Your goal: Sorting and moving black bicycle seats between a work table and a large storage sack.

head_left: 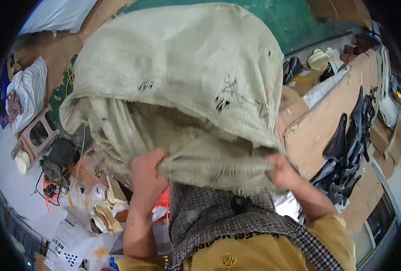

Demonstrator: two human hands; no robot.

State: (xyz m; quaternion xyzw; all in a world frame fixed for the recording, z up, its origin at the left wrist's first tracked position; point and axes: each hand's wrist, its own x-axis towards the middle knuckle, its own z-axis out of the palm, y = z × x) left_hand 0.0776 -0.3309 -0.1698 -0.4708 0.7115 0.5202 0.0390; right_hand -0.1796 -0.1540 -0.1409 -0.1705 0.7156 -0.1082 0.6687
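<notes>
A large pale green woven sack (182,49) fills the middle of the view, its mouth gaping toward me. My left hand (149,169) is closed round the near rim of the sack on the left. On the right, my right hand (281,170) grips the same rim, so the edge is drawn out between both fists. Small torn holes and dark frayed threads mark the sack's upper side. Its inside is in shadow, and I cannot make out any contents.
Black glossy pointed pieces (345,153) lie on a cardboard sheet (313,135) at right. At left are a dark motor-like device (60,158) with wires, a beige plastic frame (38,133), a white sack (31,90) and cream-coloured pieces (107,212). A printed white bag (69,244) lies lower left.
</notes>
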